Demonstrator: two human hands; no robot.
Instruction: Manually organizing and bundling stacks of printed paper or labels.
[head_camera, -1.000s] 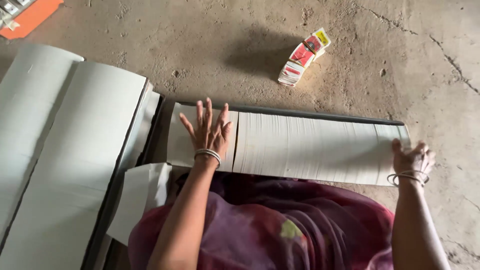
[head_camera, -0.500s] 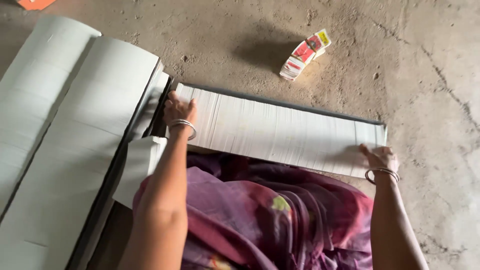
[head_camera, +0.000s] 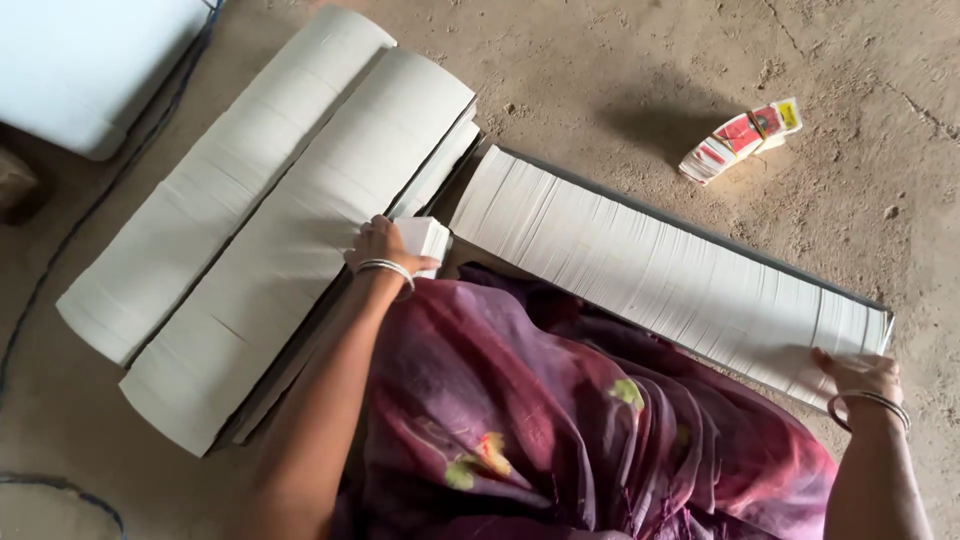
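Leftward went the left hand (head_camera: 380, 245), now gripping a small white stack (head_camera: 425, 240); right hand (head_camera: 855, 375) presses flat on the long row (head_camera: 660, 270).

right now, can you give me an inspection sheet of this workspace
surface: bare dusty floor, cracked and pitted.
job's things: a long row of pale sheets packed on edge in a dark-edged tray; a small white bundle at its left end.
clutter: two long rounded pale stacks lying side by side at the left; a fanned pack of red, white and yellow labels on the floor beyond the row.
grips: left hand on the small bundle; right hand on the right end of the row; a bangle on each wrist.
cables: a dark cable running past the stacks.
surroundings: a pale padded thing at top left; purple patterned cloth over the lap.
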